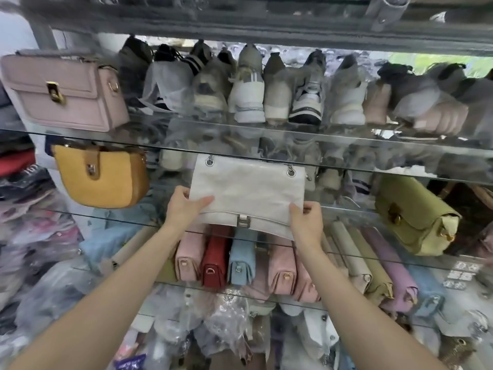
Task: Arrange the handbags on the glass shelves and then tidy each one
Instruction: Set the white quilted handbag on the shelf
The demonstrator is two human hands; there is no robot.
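A white quilted handbag [248, 193] with a silver clasp and chain rings stands at the middle of the second glass shelf [128, 218]. My left hand [184, 206] grips its lower left corner, thumb on the front. My right hand [306, 222] grips its lower right corner. A yellow saddle bag [104, 177] stands to the left on the same shelf and an olive green flap bag [416, 217] to the right. On the upper glass shelf [346, 153] at the left stands a pink flap bag [64, 92].
A row of wrapped sneakers [248, 89] fills the upper shelf behind the pink bag. On the shelf below, pink, red and blue bags [216, 257] stand tightly packed, with beige and lilac ones to the right. Plastic-wrapped goods [40, 236] pile up at the left and bottom.
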